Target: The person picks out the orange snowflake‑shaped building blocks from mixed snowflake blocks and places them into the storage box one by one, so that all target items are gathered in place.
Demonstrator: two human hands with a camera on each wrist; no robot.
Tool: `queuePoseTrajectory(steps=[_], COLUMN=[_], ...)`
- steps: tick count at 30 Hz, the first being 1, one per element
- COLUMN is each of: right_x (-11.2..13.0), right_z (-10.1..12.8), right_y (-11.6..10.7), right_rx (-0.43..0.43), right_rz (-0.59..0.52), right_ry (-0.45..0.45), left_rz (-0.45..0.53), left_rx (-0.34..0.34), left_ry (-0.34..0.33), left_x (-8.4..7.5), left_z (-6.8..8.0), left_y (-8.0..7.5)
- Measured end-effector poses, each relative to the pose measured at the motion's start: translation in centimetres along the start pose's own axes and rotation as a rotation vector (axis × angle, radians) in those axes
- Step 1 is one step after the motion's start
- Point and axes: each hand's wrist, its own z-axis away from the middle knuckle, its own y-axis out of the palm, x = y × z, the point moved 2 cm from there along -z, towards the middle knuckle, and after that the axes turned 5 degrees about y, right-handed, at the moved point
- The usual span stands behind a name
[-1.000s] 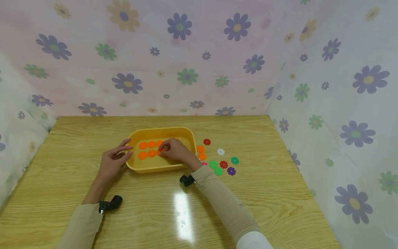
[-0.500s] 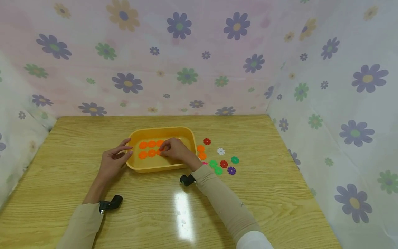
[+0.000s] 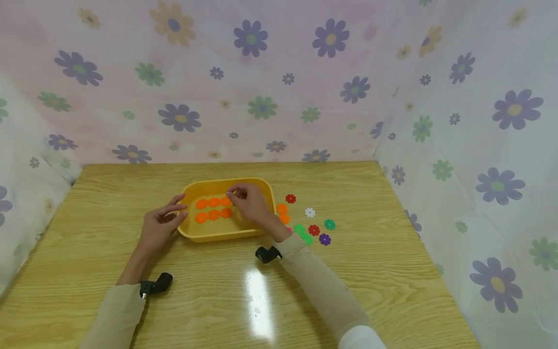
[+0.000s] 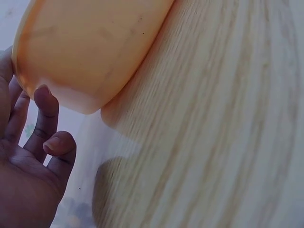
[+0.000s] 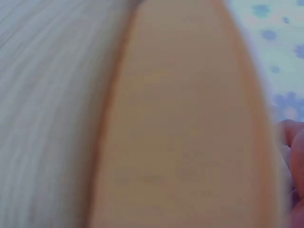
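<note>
An orange plastic tray (image 3: 226,237) stands on the table. Inside, orange snowflake discs (image 3: 213,214) lie flat in two rows. At the tray's left end, my left hand (image 3: 159,228) touches the rim with its fingertips. The left wrist view shows loosely bent fingers (image 4: 46,107) against the tray's outer wall. My right hand (image 3: 252,203) is over the tray, its thumb and index fingertips close to the right-hand disc (image 3: 224,201) of the far row. Whether they pinch anything cannot be seen. In the right wrist view the tray wall hides most of that hand.
Right of the tray lie loose discs: orange (image 3: 282,208), red (image 3: 290,198), white (image 3: 310,212), light green (image 3: 299,229), dark green (image 3: 329,224) and purple (image 3: 324,239). A flowered cloth (image 3: 279,92) rises behind the wooden table (image 3: 209,291).
My right hand has moved from the near row's right-hand disc towards the far row, uncovering the near disc, which lies flat. My left hand stays at the tray's left end.
</note>
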Motion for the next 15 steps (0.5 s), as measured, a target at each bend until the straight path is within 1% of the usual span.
queuePoseTrajectory(steps=[2, 4, 8, 11, 15], right_x=[0.4, 0.9, 1.3, 0.6, -1.6], right_z=[0.1, 0.3, 0.7, 1.1, 1.9], right_y=[-0.8, -1.9, -4.5, -6.4, -8.6], right_rx=[-0.033, -0.074, -0.163, -0.171, -0.148], right_rz=[-0.073, -0.120, -0.133, -0.079, 0.104], right_ry=[-0.042, -0.063, -0.076, -0.044, 0.039], left_rz=[-0.007, -0.009, -0.023, -0.026, -0.014], left_rx=[0.005, 0.010, 0.016, 0.014, 0.011], left_ry=[-0.001, 0.000, 0.005, 0.008, 0.012], left_x=[0.0, 0.0, 0.0, -0.1, 0.0], left_z=[0.0, 0.1, 0.1, 0.1, 0.1], left_y=[0.0, 0.0, -0.1, -0.1, 0.0])
